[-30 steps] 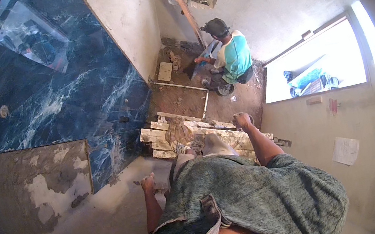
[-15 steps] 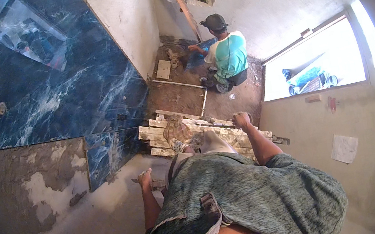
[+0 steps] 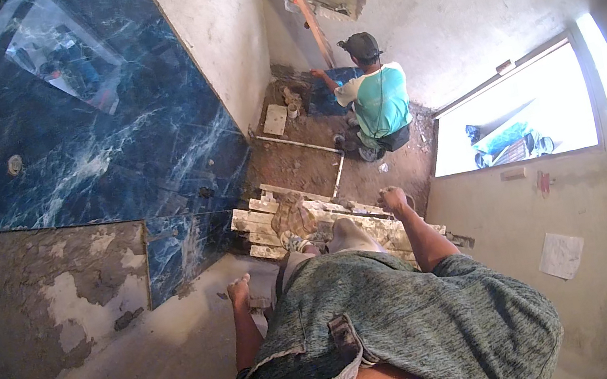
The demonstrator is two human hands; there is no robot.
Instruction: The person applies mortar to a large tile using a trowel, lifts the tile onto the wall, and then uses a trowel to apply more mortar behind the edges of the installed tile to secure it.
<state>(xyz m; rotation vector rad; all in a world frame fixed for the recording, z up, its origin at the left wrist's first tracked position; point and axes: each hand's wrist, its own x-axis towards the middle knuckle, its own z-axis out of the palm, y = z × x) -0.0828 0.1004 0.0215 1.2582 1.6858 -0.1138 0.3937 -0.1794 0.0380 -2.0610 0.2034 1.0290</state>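
My left hand [image 3: 239,288] hangs low beside my left leg, above the pale floor. Its fingers look apart, with nothing seen in them. My right hand [image 3: 394,200] is out in front of my right hip, over the far edge of the wooden planks [image 3: 365,232]. Its fingers are curled in, and no object shows in or around them. One of my shoes [image 3: 295,242] stands on the planks, beside a crumpled brown cloth or bag [image 3: 293,215]. Neither hand visibly touches anything.
A co-worker [image 3: 381,100] in a cap crouches ahead on bare earth, at a blue tile piece [image 3: 328,94]. A white pipe [image 3: 300,142] crosses the ground. Blue marbled tiles [image 3: 93,128] cover the left wall above rough mortar [image 3: 39,290]. A wooden post [image 3: 303,11] leans in the corner.
The view has shifted a little, so the room sits slightly lower and to the right. My left hand has turned slightly; my right hand stays curled. The co-worker still crouches.
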